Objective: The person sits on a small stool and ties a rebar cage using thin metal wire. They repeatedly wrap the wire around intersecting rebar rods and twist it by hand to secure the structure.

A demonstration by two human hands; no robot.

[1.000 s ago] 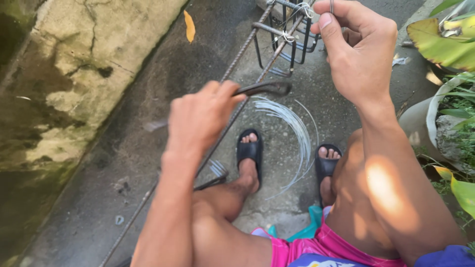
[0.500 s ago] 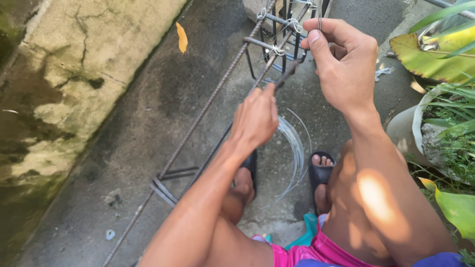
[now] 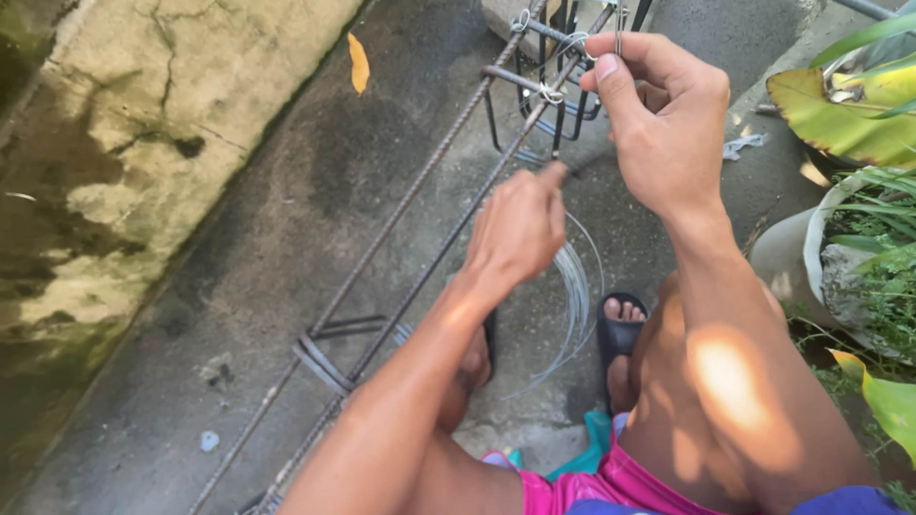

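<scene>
— Why is the right hand (image 3: 668,124) up so high?

— It pinches the thin tie wire (image 3: 618,29) between thumb and forefinger, right over the joint where a stirrup (image 3: 534,91) crosses the long rebar (image 3: 420,186). Held taut from above, I'd say, so the wire stays snug round the crossing.

— And the left hand (image 3: 520,229)?

— Lower, closed into a fist round a dark slim tool (image 3: 570,172); only the tip pokes out past the fingers, so I can't tell what kind it is. Its grip is tight, the tip aimed up at the same joint.

— The bars just lie on the ground?

— The near end runs along the concrete floor (image 3: 239,286), where more stirrups (image 3: 329,358) are bunched loose on the bars. The far end is already a cage of upright stirrups, with pale wire knots on it.

— That shiny ring between the feet?

— A coil of wire (image 3: 577,286), flat on the floor between the two black sandals (image 3: 622,334). Near to hand, likely the supply. The person sits low with knees apart, the bars running past the left leg.
</scene>
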